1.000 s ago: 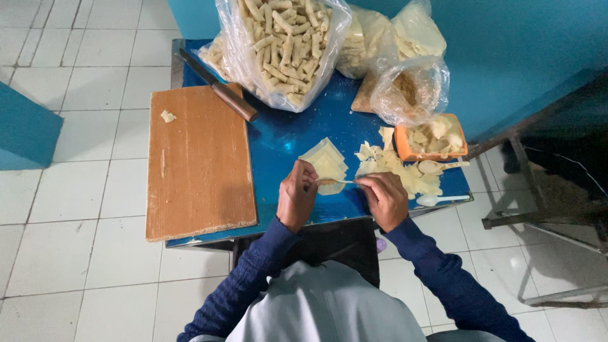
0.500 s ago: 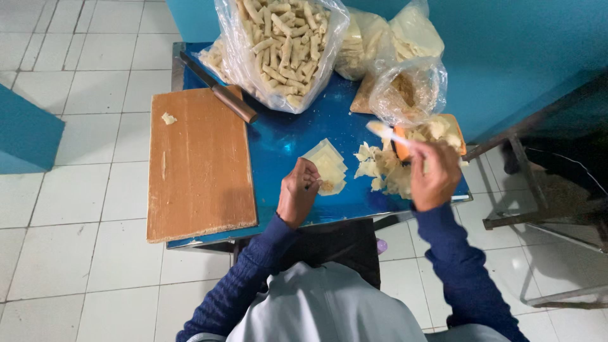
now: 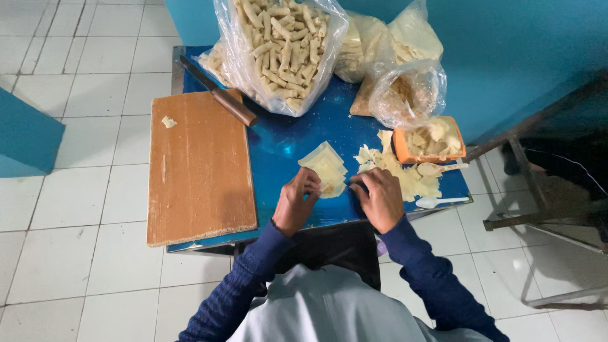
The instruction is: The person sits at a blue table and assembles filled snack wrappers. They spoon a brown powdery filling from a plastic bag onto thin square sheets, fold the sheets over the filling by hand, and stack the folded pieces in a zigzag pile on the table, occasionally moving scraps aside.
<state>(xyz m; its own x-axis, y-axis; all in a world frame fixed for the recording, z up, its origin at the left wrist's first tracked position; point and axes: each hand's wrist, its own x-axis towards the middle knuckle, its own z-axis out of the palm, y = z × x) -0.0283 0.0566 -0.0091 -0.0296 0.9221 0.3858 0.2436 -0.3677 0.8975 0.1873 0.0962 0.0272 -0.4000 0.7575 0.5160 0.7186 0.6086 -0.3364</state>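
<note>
Head view: we see our left hand and right hand low on the blue table, both at a stack of pale wrappers. Left fingers pinch the near corner of the stack; right fingers are curled, what they hold we cannot tell. A wooden board lies to the left, a white spoon to the right.

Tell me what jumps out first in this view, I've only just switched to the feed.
The big clear bag of pale rolled pastries at the back of the blue table draws the eye first. Next come the hands: the left hand and right hand meet at a stack of thin square wrappers near the front edge. To their left lies a wooden cutting board with a knife across its far corner.
</note>
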